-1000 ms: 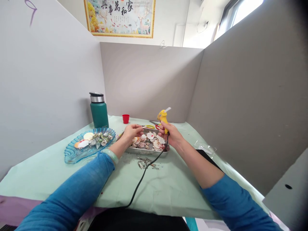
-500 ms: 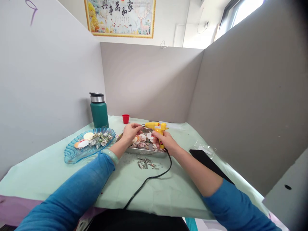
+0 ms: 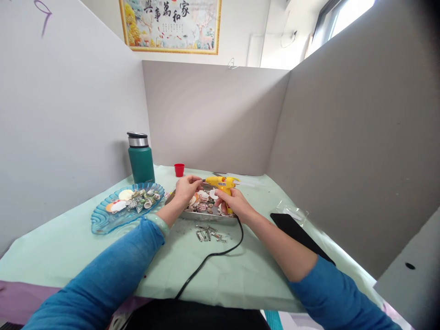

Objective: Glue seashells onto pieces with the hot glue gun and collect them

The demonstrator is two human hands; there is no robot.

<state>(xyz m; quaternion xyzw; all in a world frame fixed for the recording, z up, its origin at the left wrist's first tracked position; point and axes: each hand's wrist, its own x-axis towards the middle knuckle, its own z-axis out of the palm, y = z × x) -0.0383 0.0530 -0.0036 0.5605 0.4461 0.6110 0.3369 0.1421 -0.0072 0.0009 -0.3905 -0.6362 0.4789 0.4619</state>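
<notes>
My right hand (image 3: 231, 201) grips a yellow glue gun (image 3: 222, 183) held level, its nozzle pointing left at my left hand (image 3: 186, 189). The fingers of my left hand are pinched on something small that I cannot make out, right at the nozzle tip. Both hands hover over a metal tray (image 3: 202, 214) filled with several seashells. The gun's black cord (image 3: 206, 261) runs down across the table toward me.
A blue glass dish (image 3: 103, 219) with shells lies at the left, a green flask (image 3: 140, 158) and a red cup (image 3: 179, 169) behind. Several metal clips (image 3: 209, 234) lie in front of the tray. A black phone (image 3: 299, 229) and a clear bag (image 3: 292, 211) rest at the right. Grey partitions enclose the table.
The right hand has tipped the glue gun from upright to level and brought its nozzle left to the left hand's fingertips. The left hand has stayed over the tray.
</notes>
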